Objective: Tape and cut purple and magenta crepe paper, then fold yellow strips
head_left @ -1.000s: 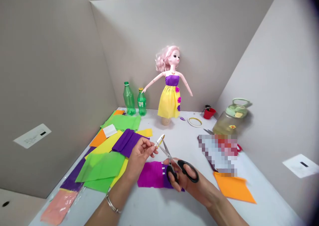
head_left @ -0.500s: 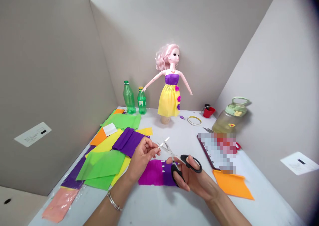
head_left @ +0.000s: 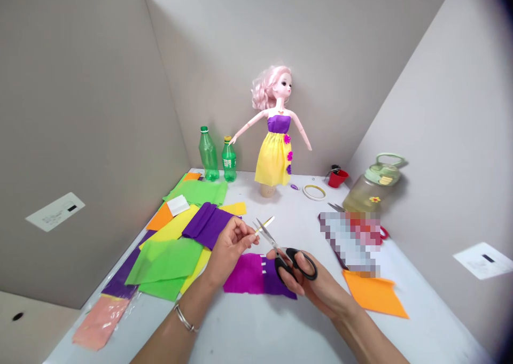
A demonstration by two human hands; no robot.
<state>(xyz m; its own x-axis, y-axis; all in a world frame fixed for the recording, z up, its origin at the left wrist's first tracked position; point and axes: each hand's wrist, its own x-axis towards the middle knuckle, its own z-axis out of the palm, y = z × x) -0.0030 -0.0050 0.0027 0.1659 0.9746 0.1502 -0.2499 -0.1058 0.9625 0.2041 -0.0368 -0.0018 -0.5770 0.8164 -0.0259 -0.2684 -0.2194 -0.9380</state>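
Note:
A narrow white strip [head_left: 269,222] is pinched between the thumb and fingers of my left hand [head_left: 236,241]. My right hand [head_left: 298,273] holds black-handled scissors [head_left: 271,239] by the loops, their blades slightly apart and crossing the strip. Beneath the hands lie a magenta sheet [head_left: 245,274] and a purple sheet [head_left: 276,284], with small white pieces [head_left: 263,264] near where they meet. Behind them stands a pink-haired doll [head_left: 276,134] in a purple and yellow dress, with small flowers down one side.
Crepe paper sheets [head_left: 164,262] cover the left side. Two green bottles [head_left: 208,155] stand at the back. To the right are a tape roll [head_left: 314,193], a red cup [head_left: 337,178], a large water bottle [head_left: 372,185], a blurred-out flat object [head_left: 344,241] and an orange sheet [head_left: 374,294].
The scissor blades have closed partway around the strip, and the handle loops have drawn nearer each other. The whole view has shifted slightly.

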